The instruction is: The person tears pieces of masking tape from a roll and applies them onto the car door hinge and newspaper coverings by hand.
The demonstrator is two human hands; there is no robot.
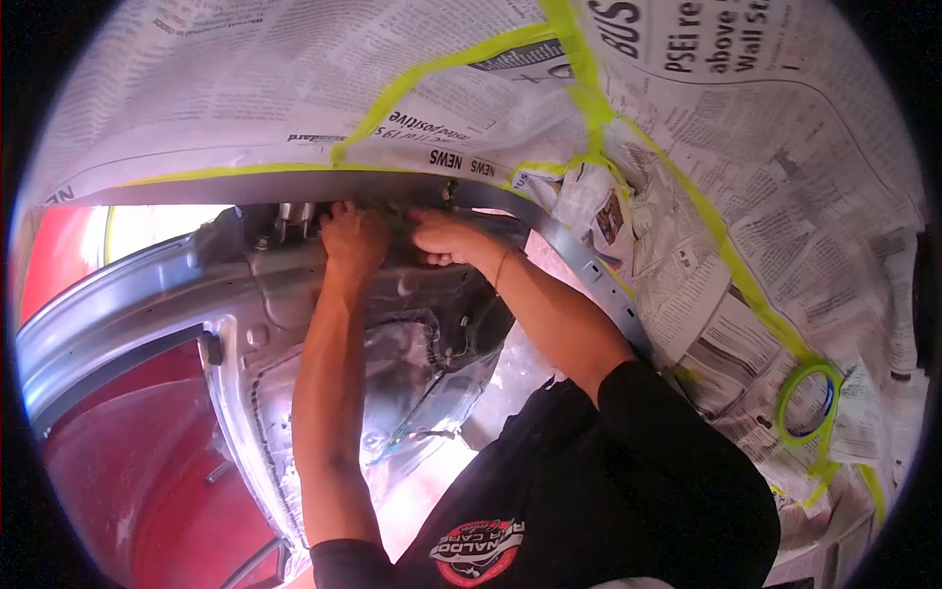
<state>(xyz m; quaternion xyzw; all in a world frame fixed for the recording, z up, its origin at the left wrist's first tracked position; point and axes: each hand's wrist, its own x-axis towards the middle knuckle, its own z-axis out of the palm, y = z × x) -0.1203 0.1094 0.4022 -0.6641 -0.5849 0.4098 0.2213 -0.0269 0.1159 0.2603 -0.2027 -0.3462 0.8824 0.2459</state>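
Both hands are at the edge of an open, bare-metal car door (pixel 285 285) near its hinge side. My left hand (pixel 355 239) has its fingers bent over the door's edge beside a metal bracket (pixel 295 218). Close by, my right hand (pixel 453 239) is closed, its fingers curled and the index finger and thumb toward the left hand. In the shadow between them shows a small yellow-green piece (pixel 396 214) that looks like masking tape. The fingertips of both hands are partly hidden, so their exact hold is unclear.
Newspaper (pixel 226 88) held by yellow-green masking tape (pixel 726 245) covers the car body above and right. A roll of green tape (pixel 808 401) hangs against the paper at right. The metal door sill (pixel 589 270) curves behind my right arm. Red panels (pixel 137 442) lie at left.
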